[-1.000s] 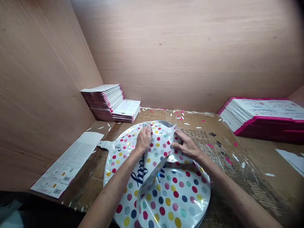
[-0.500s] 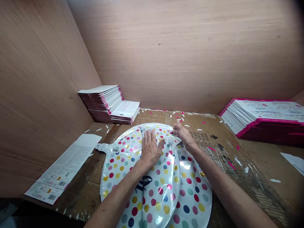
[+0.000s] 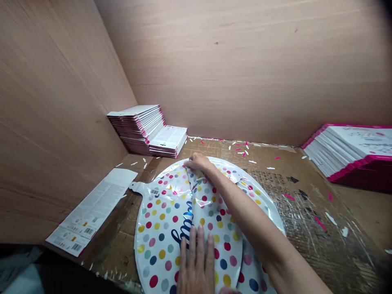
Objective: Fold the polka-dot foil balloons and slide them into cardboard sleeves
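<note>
A flat foil balloon (image 3: 162, 228), white with multicoloured dots and dark blue lettering, lies in front of me with its tail pointing left. Its right part is folded over toward the left, with the fold's edge near the lettering. At the top of that flap, my right hand (image 3: 200, 162) is closed, fingers pinching the foil. My left hand (image 3: 196, 261) presses flat on the lower part of the flap, fingers stretched out and its lower part cut off by the frame. Another dotted foil piece (image 3: 260, 196) shows beneath on the right.
Stacks of folded white and pink cards (image 3: 137, 126) stand in the back left corner. An unfolded printed card (image 3: 92, 212) lies at the left edge. A larger pink-edged stack (image 3: 361, 147) sits at the right. Paper scraps dot the cardboard surface (image 3: 284, 163); wooden panels (image 3: 214, 81) rise behind and left.
My right hand has moved left and now grips the foil at the top. My left hand has slid down toward me. The fold has shifted and more lettering shows. The view has turned slightly.
</note>
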`<state>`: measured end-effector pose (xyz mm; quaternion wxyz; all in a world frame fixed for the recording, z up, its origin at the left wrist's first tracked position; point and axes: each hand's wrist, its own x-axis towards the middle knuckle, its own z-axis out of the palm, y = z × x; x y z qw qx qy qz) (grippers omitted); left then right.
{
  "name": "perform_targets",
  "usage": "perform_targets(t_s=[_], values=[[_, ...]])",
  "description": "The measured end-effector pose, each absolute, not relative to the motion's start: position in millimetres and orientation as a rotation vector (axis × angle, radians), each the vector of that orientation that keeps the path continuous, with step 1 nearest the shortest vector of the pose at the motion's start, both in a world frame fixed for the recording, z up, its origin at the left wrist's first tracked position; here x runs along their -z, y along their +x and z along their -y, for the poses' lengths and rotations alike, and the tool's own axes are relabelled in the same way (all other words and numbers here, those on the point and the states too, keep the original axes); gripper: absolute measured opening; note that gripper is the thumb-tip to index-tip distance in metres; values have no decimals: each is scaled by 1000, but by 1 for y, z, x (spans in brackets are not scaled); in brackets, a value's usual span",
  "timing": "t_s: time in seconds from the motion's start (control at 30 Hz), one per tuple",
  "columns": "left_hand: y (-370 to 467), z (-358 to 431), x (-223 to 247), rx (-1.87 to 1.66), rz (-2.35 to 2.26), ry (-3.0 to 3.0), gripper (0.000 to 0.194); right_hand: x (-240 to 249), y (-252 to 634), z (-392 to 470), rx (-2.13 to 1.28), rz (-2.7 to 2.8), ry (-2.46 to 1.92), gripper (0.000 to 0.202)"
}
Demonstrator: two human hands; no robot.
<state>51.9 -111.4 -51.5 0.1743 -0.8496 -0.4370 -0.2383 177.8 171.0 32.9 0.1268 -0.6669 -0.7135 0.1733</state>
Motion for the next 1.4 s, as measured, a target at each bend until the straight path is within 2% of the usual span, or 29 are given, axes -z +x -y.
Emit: perform_targets(t_s=[0.1,0.17,0.27,0.33,0.4,0.53,0.63,0.77,0.87,0.93,1.0,1.03,1.07,1.13,1.17,1.2,1.3,1.4], values=[[53,124,79,681,1270,-2377,65,-21,195,-164,-344,1994,-1965,33],[51,125,80,647,1224,-2451,64,-19,213,-153,-234,1925,-1997,39],[44,123,60,668,1195,-2614,74,-22,243,-126,-42,1904,-1894,43],[37,122,39,768,1360,-2648,78,-24,260,-97,77,1955,-1693,43],[30,123,23,855,1578,-2603,69,-22,274,-64,113,2030,-1511,44],[18,133,18,861,1747,-2538,32,-7,290,-3,-14,2185,-1445,44],[15,139,25,875,1785,-2602,27,-4,284,34,-43,2139,-1448,43],[20,124,-2,979,2174,-2738,32,-21,246,97,9,2053,-1141,41],[27,104,-50,1143,2740,-2920,40,-28,216,141,52,2136,-864,68],[29,94,-79,1454,3040,-2983,42,-25,210,157,147,2143,-894,74],[24,89,-96,1673,3209,-2938,42,-16,218,162,268,2068,-1056,67],[20,88,-99,1577,3258,-2972,43,-11,226,161,324,2028,-1143,66],[13,88,-99,1312,3277,-3067,44,-6,236,160,367,2010,-1223,68],[0,86,-92,548,3086,-3235,46,5,256,156,404,2071,-1342,73],[-5,84,-86,291,2875,-3222,47,9,264,155,399,2126,-1390,74],[-7,80,-81,199,2644,-3142,47,12,270,155,383,2177,-1431,75],[13,59,-65,463,1973,-2903,55,19,273,158,361,2262,-1519,75],[63,28,-42,641,1433,-2964,67,19,263,160,468,2316,-1525,62]])
